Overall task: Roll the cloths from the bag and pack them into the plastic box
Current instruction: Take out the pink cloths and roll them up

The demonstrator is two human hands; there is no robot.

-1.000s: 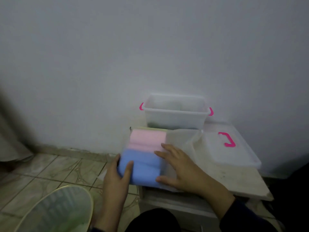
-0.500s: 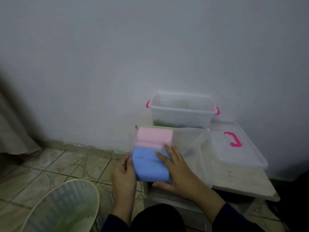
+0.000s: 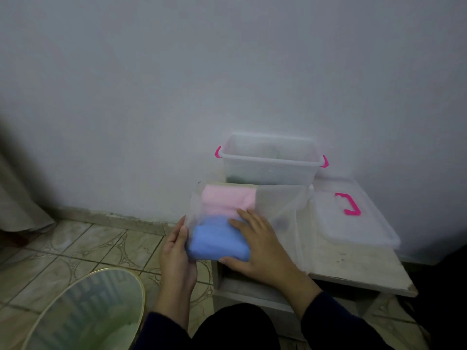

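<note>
A clear plastic bag (image 3: 280, 208) lies on the left end of a small white table (image 3: 353, 269). Inside it are a folded pink cloth (image 3: 227, 202) and, nearer me, a folded blue cloth (image 3: 214, 239). My left hand (image 3: 177, 251) holds the bag's left end, fingers curled under it. My right hand (image 3: 257, 246) lies over the blue cloth, fingers on top and thumb round its front edge. Whether this hand is inside the bag I cannot tell. Behind, against the wall, stands the clear plastic box (image 3: 270, 173) with pink clips.
The box's clear lid (image 3: 353, 231) with a pink handle lies on the table's right side. A round bin (image 3: 83, 311) with a gold rim stands on the tiled floor at lower left. A curtain (image 3: 15, 198) hangs at the far left.
My left hand shifted from the blue cloth's front to the bag's left end. My right hand slid onto the blue cloth, its thumb now round the front edge.
</note>
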